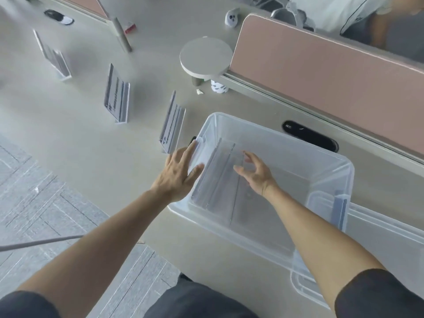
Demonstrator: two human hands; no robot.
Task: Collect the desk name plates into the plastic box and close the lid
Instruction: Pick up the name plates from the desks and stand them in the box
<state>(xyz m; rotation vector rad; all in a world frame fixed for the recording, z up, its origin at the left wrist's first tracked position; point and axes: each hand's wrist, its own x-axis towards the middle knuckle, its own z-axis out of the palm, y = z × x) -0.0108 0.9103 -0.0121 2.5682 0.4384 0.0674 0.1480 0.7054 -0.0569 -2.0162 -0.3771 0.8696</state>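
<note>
Currently, head view: a person is leaning over a grey desk [80, 134], both bare arms reaching toward a clear plastic box [286, 143].
Left hand [179, 173]: fingers are lying flat and spread against the box's near-left wall, pressing rather than gripping; nothing is being held.
Right hand [254, 173]: it is hovering inside the box with fingers curled loosely apart, empty, just above a clear name plate [220, 177].
Plate in box: it is lying transparent against the left wall, its edges hard to trace.
Plates outside: three are standing upright on the desk — nearest plate [172, 125] just beside the box, middle plate [115, 95] farther off, far plate [51, 56] well apart.
Lid [378, 230]: it seems to be lying under or beside the box at the right; I cannot tell which.
Progress: probably one plate in, three left, lid not on.
Risk: the left forearm is passing close to the nearest plate, so a sweep could be toppling it.
Risk: plates standing tall inside could be blocking the lid from seating.
</note>
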